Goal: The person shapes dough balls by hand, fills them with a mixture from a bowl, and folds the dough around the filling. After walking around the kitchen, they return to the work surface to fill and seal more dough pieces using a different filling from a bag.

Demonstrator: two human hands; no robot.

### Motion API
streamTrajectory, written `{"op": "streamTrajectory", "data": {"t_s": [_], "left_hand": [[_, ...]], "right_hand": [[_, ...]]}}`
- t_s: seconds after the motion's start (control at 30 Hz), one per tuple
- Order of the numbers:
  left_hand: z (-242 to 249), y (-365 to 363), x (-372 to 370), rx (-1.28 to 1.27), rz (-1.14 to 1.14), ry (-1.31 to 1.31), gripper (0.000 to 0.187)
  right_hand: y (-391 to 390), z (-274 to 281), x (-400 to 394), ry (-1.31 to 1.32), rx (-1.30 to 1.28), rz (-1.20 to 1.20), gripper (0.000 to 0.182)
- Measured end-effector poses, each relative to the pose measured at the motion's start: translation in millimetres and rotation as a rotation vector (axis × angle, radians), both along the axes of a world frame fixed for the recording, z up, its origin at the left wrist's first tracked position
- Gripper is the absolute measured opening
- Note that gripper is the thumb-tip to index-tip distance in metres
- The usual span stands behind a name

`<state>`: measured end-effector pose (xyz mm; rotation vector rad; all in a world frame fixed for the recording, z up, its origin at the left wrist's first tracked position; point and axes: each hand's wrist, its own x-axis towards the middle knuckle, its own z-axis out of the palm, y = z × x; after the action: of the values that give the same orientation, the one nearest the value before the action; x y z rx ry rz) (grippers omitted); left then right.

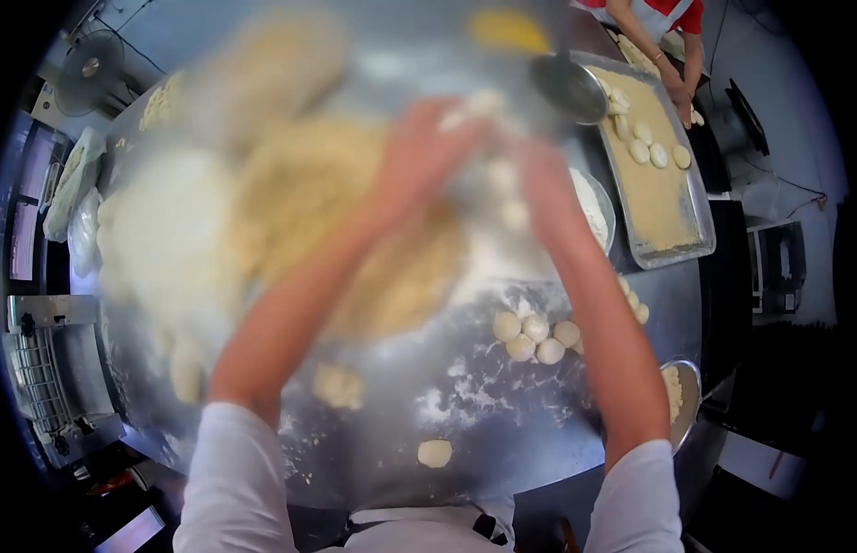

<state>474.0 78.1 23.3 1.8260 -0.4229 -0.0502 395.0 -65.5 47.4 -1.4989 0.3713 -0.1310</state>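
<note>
Both of my arms reach forward over the metal table. My left hand (433, 143) is blurred, close to a smeared whitish patch that looks like dough or flour. To its right, my right hand (537, 175) is also blurred, near pale dough pieces (511, 207) lying between the two hands. Neither hand's fingers show clearly, so what they grip cannot be made out. Left of my hands spreads a wide tan crumbly heap (345, 267), with a large white dough mass (170, 240) beside it. Several round dough balls (536, 338) cluster near my right forearm.
A floured metal tray (663, 203) bearing dough pieces stands at the right. Beside it are a bowl of flour (594, 212) and a dark round pan (571, 89). A single dough piece (435, 452) lies near the front edge. Another person's hands (682, 97) work at the upper right.
</note>
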Motion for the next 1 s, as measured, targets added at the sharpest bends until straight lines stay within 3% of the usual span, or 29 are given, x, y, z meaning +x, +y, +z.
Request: {"op": "streamTrajectory", "data": {"t_s": [0.1, 0.17, 0.3, 0.33, 0.4, 0.53, 0.57, 0.6, 0.63, 0.67, 0.73, 0.77, 0.83, 0.87, 0.9, 1.0], "left_hand": [[-13, -5, 80, 0.014, -0.101, -0.102, 0.056], [-25, -11, 120, 0.219, -0.107, -0.060, 0.056], [-83, -26, 173, 0.321, -0.075, 0.185, 0.057], [-113, -30, 202, 0.300, -0.034, 0.210, 0.061], [-62, -13, 182, 0.436, -0.354, 0.299, 0.053], [-37, 13, 174, 0.604, -0.068, 0.329, 0.053], [-45, 25, 170, 0.517, -0.093, 0.091, 0.053], [-56, 30, 158, 0.415, -0.129, -0.132, 0.054], [-25, 28, 116, 0.371, -0.200, -0.179, 0.046], [-14, 27, 86, 0.164, -0.301, -0.120, 0.040], [13, 28, 3, 0.301, -0.289, -0.328, 0.037], [23, 34, -34, 0.283, -0.442, -0.455, 0.037], [19, 33, -100, 0.341, -0.753, -0.199, 0.045], [10, 30, -127, 0.247, -0.805, -0.077, 0.052], [8, 26, -146, 0.347, -0.839, -0.026, 0.062], [-30, 7, -191, 0.421, -0.684, -0.162, 0.088]], "right_hand": [[-12, -27, 84, -0.067, -0.246, 0.011, 0.042], [-21, -49, 128, -0.072, -0.458, 0.006, 0.044], [-46, -187, 217, -0.105, -1.128, -0.090, 0.053], [-46, -136, 192, 0.010, -1.096, 0.132, 0.063], [-64, -141, 187, 0.002, -1.031, 0.287, 0.067], [-72, -112, 147, -0.106, -1.234, 0.233, 0.057], [-69, -99, 124, -0.136, -1.320, 0.167, 0.054], [-65, -78, 95, -0.198, -1.166, 0.228, 0.048], [-60, -56, 58, -0.232, -1.006, 0.286, 0.042], [-59, -32, 23, -0.211, -0.942, 0.306, 0.038], [-67, -2, -40, -0.112, -0.821, 0.303, 0.034], [-77, 12, -69, -0.043, -0.754, 0.286, 0.033], [-102, 34, -112, 0.151, -0.628, 0.222, 0.036], [-117, 39, -133, 0.289, -0.564, 0.178, 0.040], [-131, 40, -151, 0.420, -0.492, 0.133, 0.045], [-169, 26, -199, 0.617, -1.469, 0.474, 0.067]]}}
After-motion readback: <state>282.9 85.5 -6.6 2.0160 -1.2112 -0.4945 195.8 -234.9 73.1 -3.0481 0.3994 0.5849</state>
